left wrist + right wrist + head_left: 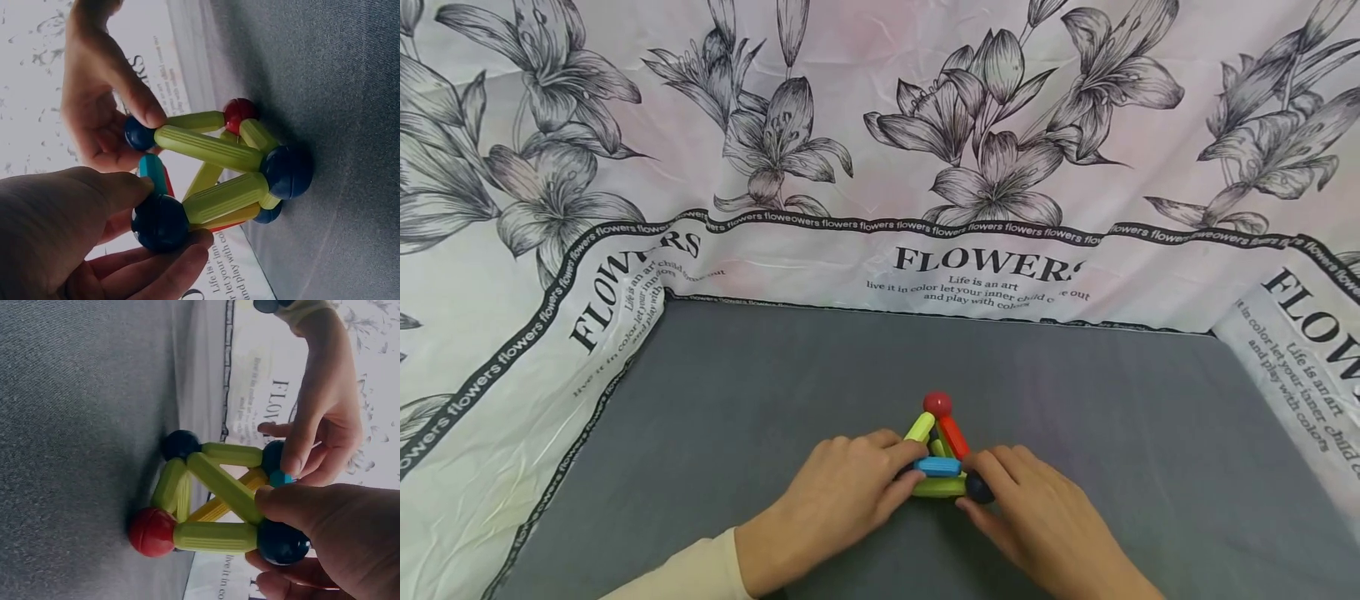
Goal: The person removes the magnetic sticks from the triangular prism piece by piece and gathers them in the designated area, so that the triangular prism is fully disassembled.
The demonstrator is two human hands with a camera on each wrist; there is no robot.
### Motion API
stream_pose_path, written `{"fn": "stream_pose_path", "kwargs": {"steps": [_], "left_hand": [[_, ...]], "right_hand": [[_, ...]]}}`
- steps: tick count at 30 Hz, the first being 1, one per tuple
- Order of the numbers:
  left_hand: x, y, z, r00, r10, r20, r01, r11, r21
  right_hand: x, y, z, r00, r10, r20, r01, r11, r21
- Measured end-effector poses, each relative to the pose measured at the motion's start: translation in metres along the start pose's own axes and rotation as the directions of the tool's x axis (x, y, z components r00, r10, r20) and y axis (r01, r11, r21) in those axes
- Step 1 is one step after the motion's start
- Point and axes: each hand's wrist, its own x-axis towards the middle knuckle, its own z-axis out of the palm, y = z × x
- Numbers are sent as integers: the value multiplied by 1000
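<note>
A frame of magnetic building sticks and balls stands on the grey cloth, both hands on it. My left hand (838, 496) pinches a dark blue ball (160, 223) at one upper corner between thumb and fingers. My right hand (1037, 517) grips another dark blue ball (282, 542) at the opposite corner. A blue stick (937, 467) spans the gap between the hands. Beyond them in the head view are a red ball (937, 404), a red stick (954, 437) and a yellow-green stick (921, 427). Low on the frame, the wrist views show a dark blue ball (286, 171) and a red ball (152, 532).
Dark grey cloth (760, 375) covers the tabletop around the frame. A white sheet (820, 267) printed with flowers and lettering rises along the back and both sides.
</note>
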Motion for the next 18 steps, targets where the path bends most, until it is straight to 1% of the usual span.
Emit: {"fn": "stream_pose_path", "kwargs": {"steps": [2,6,13,18], "left_hand": [[0,0,0,1000,-3,2,3,1000,-8],[1,0,-1,1000,-4,-1,4,1000,-13],[0,0,0,1000,-13,14,13,1000,-17],[-1,-1,-1,1000,-8,15,9,1000,-30]], "right_hand": [[0,1,0,1000,-13,-6,13,1000,10],[0,1,1,1000,-17,-20,19,997,77],[-3,2,4,1000,16,-2,-15,984,176],[-2,0,7,999,36,-16,-32,978,205]]}}
